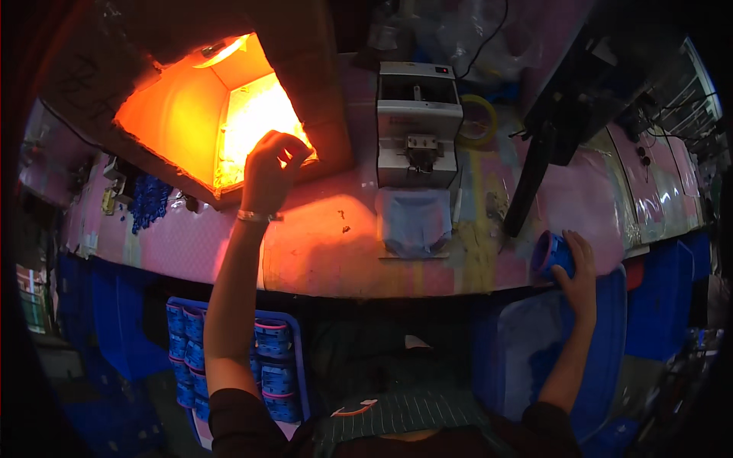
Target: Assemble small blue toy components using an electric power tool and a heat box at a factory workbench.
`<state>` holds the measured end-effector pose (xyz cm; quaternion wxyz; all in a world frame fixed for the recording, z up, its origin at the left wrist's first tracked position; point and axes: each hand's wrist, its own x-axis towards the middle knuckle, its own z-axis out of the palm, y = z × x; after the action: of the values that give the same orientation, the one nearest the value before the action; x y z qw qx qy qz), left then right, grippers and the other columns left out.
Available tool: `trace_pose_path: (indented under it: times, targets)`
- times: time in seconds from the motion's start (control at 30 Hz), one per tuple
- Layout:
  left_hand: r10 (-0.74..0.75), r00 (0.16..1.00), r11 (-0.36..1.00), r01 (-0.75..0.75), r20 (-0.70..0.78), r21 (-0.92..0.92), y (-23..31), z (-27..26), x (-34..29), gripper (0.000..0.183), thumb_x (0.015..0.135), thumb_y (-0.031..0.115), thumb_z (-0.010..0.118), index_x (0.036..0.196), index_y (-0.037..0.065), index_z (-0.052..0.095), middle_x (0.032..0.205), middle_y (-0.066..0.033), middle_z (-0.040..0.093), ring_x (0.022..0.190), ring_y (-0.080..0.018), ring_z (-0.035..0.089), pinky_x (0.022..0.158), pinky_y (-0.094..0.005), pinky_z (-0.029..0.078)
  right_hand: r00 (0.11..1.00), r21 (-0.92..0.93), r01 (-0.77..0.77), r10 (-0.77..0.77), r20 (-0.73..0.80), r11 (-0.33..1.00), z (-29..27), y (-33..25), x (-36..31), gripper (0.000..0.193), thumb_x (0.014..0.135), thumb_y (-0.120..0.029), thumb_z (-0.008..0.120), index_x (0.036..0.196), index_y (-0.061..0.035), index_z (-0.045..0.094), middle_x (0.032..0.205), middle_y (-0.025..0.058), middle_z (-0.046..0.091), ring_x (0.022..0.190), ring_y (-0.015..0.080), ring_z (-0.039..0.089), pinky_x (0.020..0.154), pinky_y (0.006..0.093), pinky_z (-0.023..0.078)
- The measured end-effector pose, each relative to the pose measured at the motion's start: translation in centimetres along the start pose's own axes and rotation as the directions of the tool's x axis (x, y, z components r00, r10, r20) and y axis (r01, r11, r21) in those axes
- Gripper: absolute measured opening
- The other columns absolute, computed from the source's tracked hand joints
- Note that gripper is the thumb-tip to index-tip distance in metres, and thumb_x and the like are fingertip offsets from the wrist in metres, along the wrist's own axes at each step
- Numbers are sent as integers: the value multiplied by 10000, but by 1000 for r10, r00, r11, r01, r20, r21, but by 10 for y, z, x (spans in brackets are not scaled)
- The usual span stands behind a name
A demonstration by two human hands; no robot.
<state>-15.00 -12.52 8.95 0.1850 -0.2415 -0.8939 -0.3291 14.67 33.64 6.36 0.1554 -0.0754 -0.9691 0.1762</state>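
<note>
My left hand [269,169] is raised at the opening of a cardboard box [324,99] lit bright orange from inside. Its fingers are curled into a pinch against the glare, and anything between them is too small or hidden to make out. Off to the right, my right hand [582,267] grips a blue cylinder with a pink rim [551,256], held on its side over the table's front edge. The thumb and fingers wrap round its outer side.
A small white machine [416,122] stands mid-table, a pale cloth pad [414,221] before it. Nearby are a dark stand arm [527,183], a yellow tape roll [477,122] and blue pieces [150,202]. Below sit a tray of blue cylinders [276,374] and a blue bin [611,343].
</note>
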Motion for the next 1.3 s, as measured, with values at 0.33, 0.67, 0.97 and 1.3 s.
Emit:
trace_pose_path:
  times: [0.33, 0.67, 0.97, 1.3]
  targets:
    - [273, 950, 961, -276, 150, 1, 97, 108, -69, 123, 738, 137, 739, 766, 69, 640, 858, -68, 571, 891, -274, 557, 804, -399, 458, 996, -113, 44, -34, 88, 993, -5, -31, 4, 907, 649, -304, 839, 1446, -97, 458, 1399, 197, 496, 1320, 392, 437, 1092, 467, 353]
    - [258, 954, 953, -277, 150, 124, 98, 118, -78, 84, 757, 145, 714, 796, 87, 667, 902, -59, 568, 930, -271, 540, 838, -396, 452, 1000, -103, -4, 3, -10, 995, 5, -40, 11, 927, 603, -214, 842, 1441, -111, 459, 1303, 168, 541, 1198, 369, 510, 1042, 453, 381]
    - [202, 971, 972, -182, 130, -151, 120, 75, -94, 459, 691, 101, 781, 1135, 75, 665, 1139, -101, 597, 1070, -323, 562, 919, -436, 467, 988, 589, 74, 21, -153, 805, 41, -94, 17, 895, 688, -245, 814, 1450, -21, 402, 1301, 121, 508, 1199, 242, 508, 1024, 354, 396]
    - [383, 916, 858, -303, 124, -414, 158, 61, -145, 958, 603, 155, 827, 1446, 45, 385, 1321, -148, 519, 1266, -347, 492, 1039, -464, 422, 969, 936, -204, -76, 235, 286, 70, -167, 15, 813, 770, -266, 793, 1429, -57, 365, 1302, 89, 484, 1226, 193, 475, 1050, 339, 372]
